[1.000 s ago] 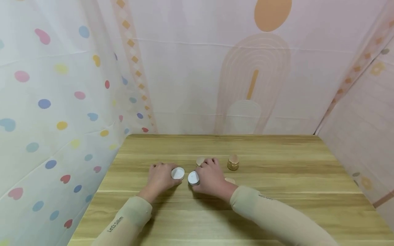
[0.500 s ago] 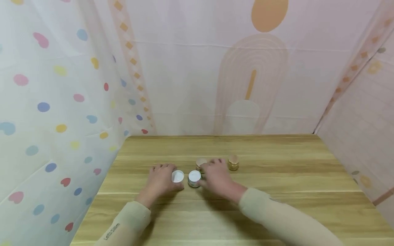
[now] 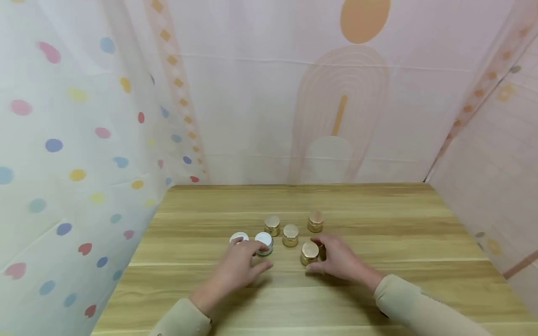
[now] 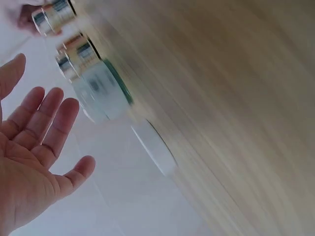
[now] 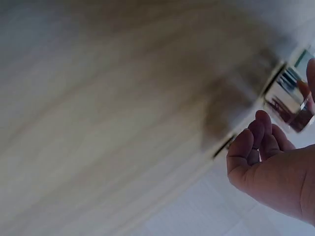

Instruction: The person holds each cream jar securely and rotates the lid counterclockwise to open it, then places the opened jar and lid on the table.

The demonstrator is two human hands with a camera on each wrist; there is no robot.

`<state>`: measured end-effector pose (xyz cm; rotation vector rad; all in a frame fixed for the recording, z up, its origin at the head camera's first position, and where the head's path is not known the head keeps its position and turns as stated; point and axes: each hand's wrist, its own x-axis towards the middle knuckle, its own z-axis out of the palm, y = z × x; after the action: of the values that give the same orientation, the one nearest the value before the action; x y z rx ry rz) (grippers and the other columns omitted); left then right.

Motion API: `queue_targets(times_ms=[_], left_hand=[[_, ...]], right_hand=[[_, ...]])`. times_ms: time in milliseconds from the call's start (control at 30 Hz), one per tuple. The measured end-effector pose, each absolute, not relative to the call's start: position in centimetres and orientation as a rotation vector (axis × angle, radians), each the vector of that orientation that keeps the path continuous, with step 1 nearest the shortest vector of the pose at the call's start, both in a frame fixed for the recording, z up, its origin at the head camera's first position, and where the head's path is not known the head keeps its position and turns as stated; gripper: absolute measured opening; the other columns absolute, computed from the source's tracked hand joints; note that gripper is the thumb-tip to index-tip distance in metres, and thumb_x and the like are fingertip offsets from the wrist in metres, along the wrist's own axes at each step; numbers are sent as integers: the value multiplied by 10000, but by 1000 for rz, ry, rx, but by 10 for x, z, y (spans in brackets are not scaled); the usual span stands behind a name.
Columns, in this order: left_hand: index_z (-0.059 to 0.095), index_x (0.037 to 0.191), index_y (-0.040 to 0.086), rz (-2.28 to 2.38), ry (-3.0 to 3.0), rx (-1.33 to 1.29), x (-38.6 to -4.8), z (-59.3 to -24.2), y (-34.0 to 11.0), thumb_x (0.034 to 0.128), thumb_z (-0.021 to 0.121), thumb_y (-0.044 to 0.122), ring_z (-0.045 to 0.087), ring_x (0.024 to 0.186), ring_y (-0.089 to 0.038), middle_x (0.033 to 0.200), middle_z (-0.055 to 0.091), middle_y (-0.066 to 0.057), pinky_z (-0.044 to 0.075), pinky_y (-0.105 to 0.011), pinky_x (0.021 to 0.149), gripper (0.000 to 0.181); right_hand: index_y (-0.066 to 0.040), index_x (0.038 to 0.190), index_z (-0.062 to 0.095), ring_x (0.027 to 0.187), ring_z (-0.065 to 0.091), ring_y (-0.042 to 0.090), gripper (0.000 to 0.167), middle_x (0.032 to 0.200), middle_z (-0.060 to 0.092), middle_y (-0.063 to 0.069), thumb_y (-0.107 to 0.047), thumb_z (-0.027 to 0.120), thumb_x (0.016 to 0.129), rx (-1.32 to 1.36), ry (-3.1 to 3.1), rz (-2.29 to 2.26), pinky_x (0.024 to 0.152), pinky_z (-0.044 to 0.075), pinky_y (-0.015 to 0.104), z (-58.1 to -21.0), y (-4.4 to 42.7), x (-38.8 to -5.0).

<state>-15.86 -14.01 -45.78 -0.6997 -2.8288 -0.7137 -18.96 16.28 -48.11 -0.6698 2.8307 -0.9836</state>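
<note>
The nearest gold jar (image 3: 309, 254) stands just left of the right hand (image 3: 338, 259), whose grip is spread about it, thumb near, fingers far; contact cannot be told. Three more gold jars (image 3: 290, 236) stand farther off. To their left are a greenish white-topped jar (image 3: 264, 242) and a flat white lid (image 4: 153, 147), partly screened by the left hand (image 3: 240, 267), fingers spread. The table (image 3: 294, 303) is wood-grained; printed cloths (image 3: 252, 107) hang left, right and far.
</note>
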Motion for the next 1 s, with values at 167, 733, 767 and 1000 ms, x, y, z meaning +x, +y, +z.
queue_targets(times_ms=[167,733,767,1000], left_hand=[[752,1147,102,-811,-2843,-805,-155,-461,-125,925,846,292,748,956,-241,1112,808,-33,404,-642,1163,307],[644,1465,168,-741,-2815,-932,-157,-468,-100,958,802,345,705,1268,-208,1389,740,4,461,-584,1155,560],[653,1456,178,-746,-2815,-942,-157,-468,-99,958,800,343,711,1254,-197,1378,746,17,472,-570,1146,546],[686,1376,161,-759,-2802,-969,-158,-467,-99,936,820,314,705,1201,-199,1303,771,14,487,-488,1116,484]], right_hand=[[-129,1038,735,865,598,34,402,941,718,-55,-247,986,748,-711,2828,-1068,776,511,244,-490,160,-191],[-186,1223,802,1026,649,116,486,1110,783,-54,-385,938,801,-878,2825,-1103,892,538,296,-484,139,-171],[-184,1257,792,1044,651,129,510,1138,781,-40,-400,927,816,-885,2811,-1110,896,543,302,-483,138,-170],[-184,1375,734,1002,673,117,574,1125,805,-40,-404,889,868,-862,2691,-1136,884,538,285,-476,136,-166]])
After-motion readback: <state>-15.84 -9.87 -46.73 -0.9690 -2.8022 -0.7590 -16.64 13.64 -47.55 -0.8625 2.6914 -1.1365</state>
